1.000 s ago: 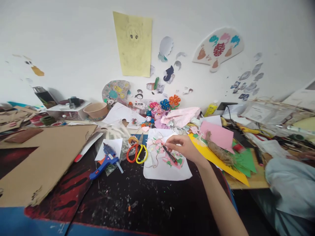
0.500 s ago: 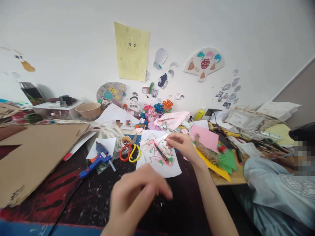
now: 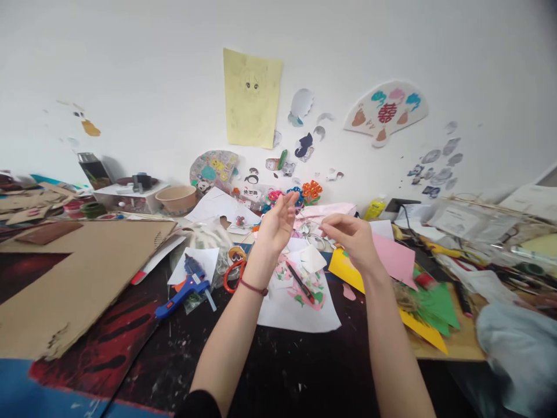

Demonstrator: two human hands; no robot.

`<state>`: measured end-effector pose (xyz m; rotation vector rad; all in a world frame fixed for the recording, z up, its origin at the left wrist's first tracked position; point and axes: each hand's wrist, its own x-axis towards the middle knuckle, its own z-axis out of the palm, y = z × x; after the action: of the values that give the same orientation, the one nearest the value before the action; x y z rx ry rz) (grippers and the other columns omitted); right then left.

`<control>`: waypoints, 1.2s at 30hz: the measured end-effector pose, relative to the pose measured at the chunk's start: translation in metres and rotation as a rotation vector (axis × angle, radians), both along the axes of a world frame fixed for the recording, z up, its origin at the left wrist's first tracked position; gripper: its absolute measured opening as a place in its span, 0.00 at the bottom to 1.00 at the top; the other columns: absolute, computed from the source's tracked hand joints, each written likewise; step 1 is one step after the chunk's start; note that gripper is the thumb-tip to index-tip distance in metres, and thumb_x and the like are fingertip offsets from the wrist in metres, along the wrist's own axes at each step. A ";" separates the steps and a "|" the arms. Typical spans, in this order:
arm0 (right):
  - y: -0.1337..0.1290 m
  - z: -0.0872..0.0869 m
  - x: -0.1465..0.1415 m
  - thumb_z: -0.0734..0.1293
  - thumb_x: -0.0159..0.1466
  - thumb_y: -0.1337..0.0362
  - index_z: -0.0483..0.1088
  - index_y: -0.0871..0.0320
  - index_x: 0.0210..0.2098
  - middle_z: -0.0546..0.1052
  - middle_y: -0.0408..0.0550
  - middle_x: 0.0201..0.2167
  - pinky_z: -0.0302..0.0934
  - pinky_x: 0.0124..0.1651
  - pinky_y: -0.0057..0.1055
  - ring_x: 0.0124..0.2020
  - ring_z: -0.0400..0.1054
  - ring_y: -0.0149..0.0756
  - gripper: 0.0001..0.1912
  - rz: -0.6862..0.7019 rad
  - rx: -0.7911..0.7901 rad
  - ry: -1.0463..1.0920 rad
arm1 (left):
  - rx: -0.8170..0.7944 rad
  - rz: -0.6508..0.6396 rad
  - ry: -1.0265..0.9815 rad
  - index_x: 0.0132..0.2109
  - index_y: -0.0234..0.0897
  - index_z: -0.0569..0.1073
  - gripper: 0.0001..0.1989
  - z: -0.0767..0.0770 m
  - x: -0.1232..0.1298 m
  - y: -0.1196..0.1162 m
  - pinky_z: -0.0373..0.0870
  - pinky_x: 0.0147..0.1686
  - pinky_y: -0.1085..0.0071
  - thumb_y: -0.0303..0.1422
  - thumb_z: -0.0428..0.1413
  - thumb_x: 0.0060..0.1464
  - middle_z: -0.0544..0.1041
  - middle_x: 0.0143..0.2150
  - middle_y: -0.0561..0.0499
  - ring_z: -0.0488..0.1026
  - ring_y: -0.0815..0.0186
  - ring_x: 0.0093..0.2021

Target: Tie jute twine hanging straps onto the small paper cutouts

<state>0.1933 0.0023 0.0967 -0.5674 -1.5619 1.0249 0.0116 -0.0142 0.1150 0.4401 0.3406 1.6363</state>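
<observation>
Above the back of a cluttered desk, my left hand (image 3: 279,225) is raised with its fingers stretched upward, and nothing shows in it. To its right, my right hand (image 3: 351,241) has thumb and forefinger pinched on what looks like a thin pale strand, too fine to make out clearly. Below and between the hands lies a white sheet (image 3: 282,318), scattered with pink and green paper scraps. A dark pen with a red end (image 3: 301,283) rests across the scraps. Beside it is a small white piece of paper (image 3: 313,259). My left forearm partly covers the red-handled scissors (image 3: 232,276).
A blue glue gun (image 3: 185,293) lies left, its cord running forward. Cardboard (image 3: 100,261) covers the desk's left side. Yellow paper (image 3: 348,270), green paper (image 3: 439,310) and pink paper (image 3: 395,258) lie right. Bead flowers (image 3: 311,190) stand behind. Another person's sleeve (image 3: 509,342) is at far right.
My left hand has swung from the near edge up and away, over the sheet's far side. My right hand remains pinched and is slightly higher. The camera view has shifted left.
</observation>
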 end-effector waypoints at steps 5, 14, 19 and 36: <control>0.040 0.009 -0.014 0.73 0.56 0.63 0.65 0.57 0.19 0.81 0.44 0.41 0.57 0.21 0.23 0.22 0.65 0.22 0.15 0.097 -0.023 0.275 | 0.085 0.114 -0.023 0.41 0.29 0.74 0.10 0.024 -0.005 0.039 0.63 0.22 0.89 0.25 0.49 0.70 0.74 0.30 0.54 0.65 0.83 0.21; 0.090 0.022 -0.055 0.78 0.53 0.50 0.67 0.52 0.27 0.59 0.34 0.18 0.47 0.16 0.23 0.17 0.41 0.24 0.20 0.224 -0.134 0.608 | 0.235 0.208 0.109 0.43 0.31 0.75 0.08 0.011 -0.002 0.068 0.52 0.17 0.82 0.29 0.52 0.68 0.65 0.21 0.59 0.57 0.80 0.17; 0.096 0.018 -0.059 0.80 0.51 0.48 0.74 0.52 0.34 0.53 0.33 0.18 0.51 0.20 0.24 0.19 0.45 0.25 0.20 0.141 -0.117 0.605 | 0.335 0.423 0.357 0.40 0.33 0.78 0.10 0.007 -0.003 0.075 0.52 0.20 0.80 0.35 0.55 0.66 0.67 0.22 0.57 0.57 0.79 0.19; 0.081 0.023 -0.057 0.80 0.50 0.52 0.77 0.55 0.32 0.79 0.44 0.29 0.68 0.38 0.31 0.31 0.71 0.31 0.17 -0.031 -0.023 0.427 | 0.626 0.462 0.761 0.35 0.36 0.74 0.17 0.008 0.010 0.066 0.53 0.21 0.75 0.45 0.54 0.65 0.65 0.16 0.58 0.58 0.75 0.17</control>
<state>0.1365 0.0831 0.1195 -0.3571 -1.1625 1.0608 0.0215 0.0522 0.1232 1.5695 0.5119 1.9609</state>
